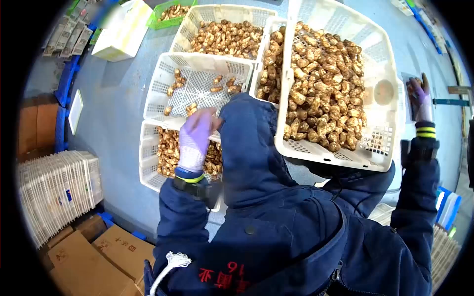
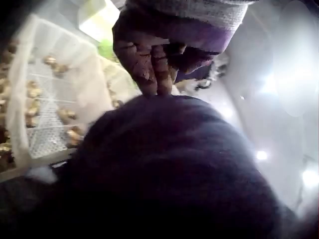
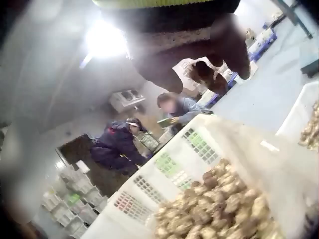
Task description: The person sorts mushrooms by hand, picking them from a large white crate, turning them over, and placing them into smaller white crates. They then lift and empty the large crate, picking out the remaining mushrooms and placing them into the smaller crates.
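Closest to me is the worker's navy jacket [image 1: 291,237], with red lettering and a 16 on its chest. The left knee [image 1: 247,138] is bent up, and the left hand [image 1: 197,133] is beside it, fingers loose with the tips at the knee, nothing visible in its grasp. The hand is a little blurred, over the edge between two white crates.

On the worker's other side, a large crate [image 1: 382,59] stands over the right thigh, well filled with brown-and-cream lumps [image 1: 328,89], which look like mushrooms. Beyond its outer side the right hand [image 1: 420,101] is held out, released, fingers apart, grasping nothing.

The near crate [image 1: 148,153] under the left hand's wrist has many more lumps; the sparse crate [image 1: 195,93] next along has just a few scattered over its lattice. Past that, a far crate [image 1: 183,33] is heaped with them, and a green basket [image 1: 168,23] behind it has some too, next to a white box [image 1: 123,32] on the blue floor [image 1: 113,98].

Farthest off, two people [image 3: 117,149] lean over their own work.
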{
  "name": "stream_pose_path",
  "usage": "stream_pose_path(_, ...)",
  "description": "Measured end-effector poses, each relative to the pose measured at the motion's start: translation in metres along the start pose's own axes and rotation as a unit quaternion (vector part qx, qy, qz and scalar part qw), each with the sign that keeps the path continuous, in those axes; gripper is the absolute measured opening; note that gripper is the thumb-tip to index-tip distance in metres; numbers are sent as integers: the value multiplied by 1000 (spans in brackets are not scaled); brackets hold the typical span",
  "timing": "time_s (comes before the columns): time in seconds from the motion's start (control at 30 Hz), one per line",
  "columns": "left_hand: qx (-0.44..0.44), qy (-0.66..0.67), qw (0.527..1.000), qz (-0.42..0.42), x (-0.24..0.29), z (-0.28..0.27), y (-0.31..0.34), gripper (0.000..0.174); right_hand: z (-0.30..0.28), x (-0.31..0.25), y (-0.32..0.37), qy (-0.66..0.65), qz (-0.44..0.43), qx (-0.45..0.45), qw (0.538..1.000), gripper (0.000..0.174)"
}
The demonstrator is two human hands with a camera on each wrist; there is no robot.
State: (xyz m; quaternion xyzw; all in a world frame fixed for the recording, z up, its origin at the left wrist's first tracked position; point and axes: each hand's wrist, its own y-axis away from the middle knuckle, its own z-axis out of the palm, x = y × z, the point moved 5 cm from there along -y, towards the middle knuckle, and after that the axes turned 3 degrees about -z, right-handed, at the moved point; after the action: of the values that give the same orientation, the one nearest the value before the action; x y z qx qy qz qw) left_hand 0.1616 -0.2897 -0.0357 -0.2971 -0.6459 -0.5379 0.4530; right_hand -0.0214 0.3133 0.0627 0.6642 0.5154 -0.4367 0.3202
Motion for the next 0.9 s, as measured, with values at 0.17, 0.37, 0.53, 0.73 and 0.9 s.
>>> stream_pose_path(0.17, -110, 12, 929, -353, -174, -47, -8, 28, 26, -15, -10, 125, -52, -21, 991, 57)
stream_pose_path(0.37, 102, 381, 851, -346, -324, 2, -43, 23, 111, -27, 51, 121, -97, -119, 981, 43)
stream_pose_path(0.53, 194, 403, 828, -338, -359, 20, -79, 23, 116, -19, 72, 156, -55, -129, 978, 42)
stream_pose_path(0.73, 249, 399, 828, -305, -373, 22, -114, 24, 121, -27, 72, 176, -41, -138, 974, 40)
stream_pose_path(0.9, 267, 374, 850, -257, -368, 14, -130, 25, 136, -26, 74, 165, -52, -164, 971, 41)
